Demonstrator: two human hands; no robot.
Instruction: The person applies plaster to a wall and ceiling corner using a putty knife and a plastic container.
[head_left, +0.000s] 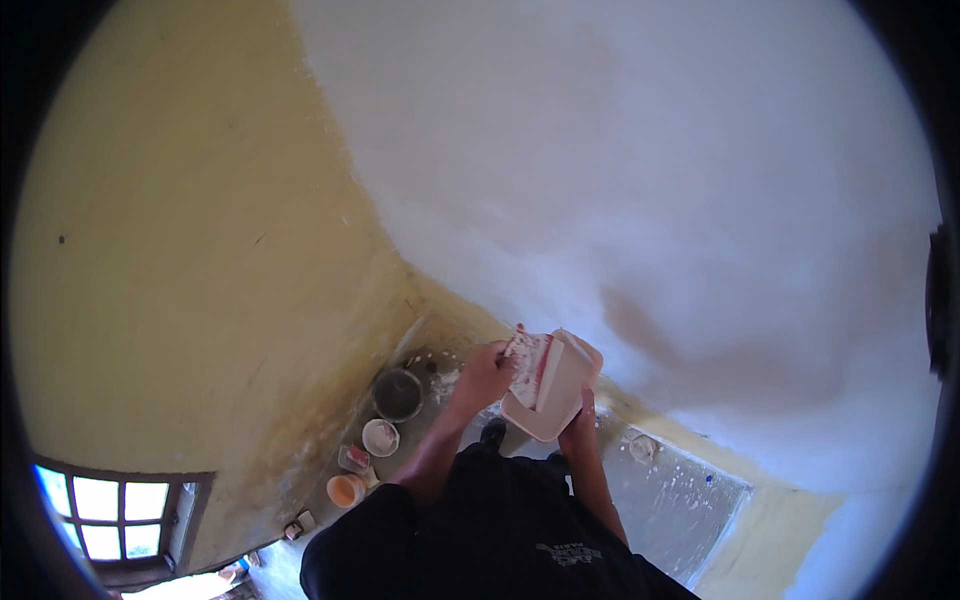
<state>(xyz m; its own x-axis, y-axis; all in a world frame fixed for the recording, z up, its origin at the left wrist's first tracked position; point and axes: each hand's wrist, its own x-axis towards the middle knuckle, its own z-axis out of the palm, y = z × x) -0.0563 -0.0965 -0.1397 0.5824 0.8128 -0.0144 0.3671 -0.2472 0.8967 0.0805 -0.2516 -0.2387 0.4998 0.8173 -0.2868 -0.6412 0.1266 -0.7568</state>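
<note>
My left hand (pixel 484 378) is closed around a wide putty scraper (pixel 528 366), reddish and smeared with white paste. The scraper's edge lies over a shallow pale pink tray (pixel 568 392) with rounded corners. From below and the right, my right hand (pixel 579 420) grips the tray's side, its fingers partly hidden beneath. I hold both things in front of my body, close to a wall (pixel 640 180) coated in white with damp-looking greyish patches.
A yellow wall (pixel 190 220) meets the white one in a corner. Along its foot stand a dark bucket (pixel 398 395), a white bowl (pixel 381 437) and an orange bucket (pixel 346 490). White splashes mark the grey floor (pixel 660 510). A window (pixel 120 500) is at lower left.
</note>
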